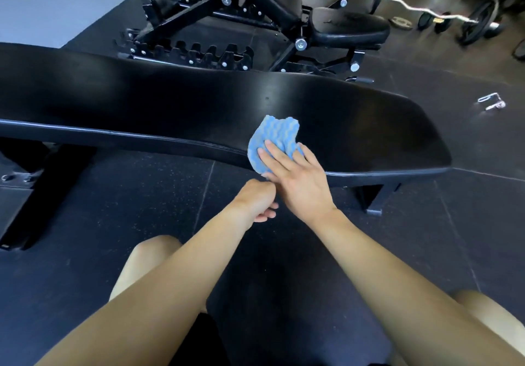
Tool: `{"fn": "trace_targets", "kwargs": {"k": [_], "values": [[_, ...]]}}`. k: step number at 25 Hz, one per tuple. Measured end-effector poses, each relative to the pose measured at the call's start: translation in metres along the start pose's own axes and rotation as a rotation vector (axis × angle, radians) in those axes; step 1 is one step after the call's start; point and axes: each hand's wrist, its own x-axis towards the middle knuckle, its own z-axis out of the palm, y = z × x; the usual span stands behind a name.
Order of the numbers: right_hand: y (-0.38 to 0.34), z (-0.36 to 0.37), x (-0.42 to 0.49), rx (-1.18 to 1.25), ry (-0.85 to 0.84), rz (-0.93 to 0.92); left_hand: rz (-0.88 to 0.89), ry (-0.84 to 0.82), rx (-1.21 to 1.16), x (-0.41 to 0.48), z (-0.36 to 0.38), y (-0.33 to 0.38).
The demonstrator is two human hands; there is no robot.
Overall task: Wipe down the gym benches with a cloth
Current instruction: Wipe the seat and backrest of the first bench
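A long black padded flat bench [170,104] runs across the view from left to right. A blue and white wavy-patterned cloth [272,135] lies on its near edge, right of the middle. My right hand [295,178] presses flat on the cloth with straight fingers. My left hand [260,200] hangs just below the bench edge, beside my right wrist, its fingers loosely curled and holding nothing that I can see.
A black adjustable bench [349,27] with a toothed steel frame stands behind the flat bench. A curl bar with plates [443,16] lies at the back right. A small metal clip [491,102] sits on the dark rubber floor [468,195]. My knees show at the bottom.
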Motion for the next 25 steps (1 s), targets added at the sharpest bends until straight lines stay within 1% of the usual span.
{"fn": "trace_targets", "kwargs": {"k": [3,7,9,11,13,14,15,16,17,19,20,21,23,24,25], "values": [[0.029,-0.013,-0.034,-0.042,0.052,0.104,-0.035,-0.055,-0.063,0.002,0.030,0.008],[0.062,-0.026,-0.076,-0.130,-0.017,0.263,-0.089,-0.070,-0.232,0.004,0.058,0.016],[0.074,-0.033,-0.095,-0.194,-0.060,0.439,-0.087,-0.068,-0.314,0.004,0.067,0.021],[0.073,-0.039,-0.101,-0.188,-0.032,0.665,-0.082,-0.052,-0.371,0.004,0.074,0.027],[0.054,-0.040,-0.094,-0.061,0.051,0.876,-0.101,-0.028,-0.404,0.002,0.078,0.034],[0.039,-0.040,-0.087,0.058,0.083,0.933,-0.108,-0.023,-0.423,0.002,0.080,0.035],[0.024,-0.040,-0.078,0.188,0.088,0.948,-0.105,-0.029,-0.446,0.000,0.080,0.036],[0.013,-0.040,-0.072,0.293,0.064,0.920,-0.101,-0.039,-0.465,-0.002,0.081,0.037],[0.009,-0.041,-0.070,0.337,0.028,0.858,-0.100,-0.042,-0.477,-0.003,0.082,0.037],[0.023,-0.046,-0.075,0.338,-0.019,0.749,-0.097,-0.010,-0.469,-0.004,0.084,0.037],[0.036,-0.049,-0.081,0.368,-0.013,0.766,-0.103,0.021,-0.459,-0.004,0.085,0.037],[0.051,-0.053,-0.086,0.403,0.013,0.847,-0.108,0.045,-0.458,-0.004,0.086,0.038],[0.067,-0.059,-0.092,0.488,0.096,1.074,-0.115,0.057,-0.472,-0.004,0.084,0.036],[0.066,-0.059,-0.092,0.514,0.124,1.131,-0.117,0.050,-0.471,-0.003,0.082,0.035],[0.059,-0.057,-0.087,0.524,0.135,1.147,-0.118,0.041,-0.464,-0.004,0.079,0.033]]}}
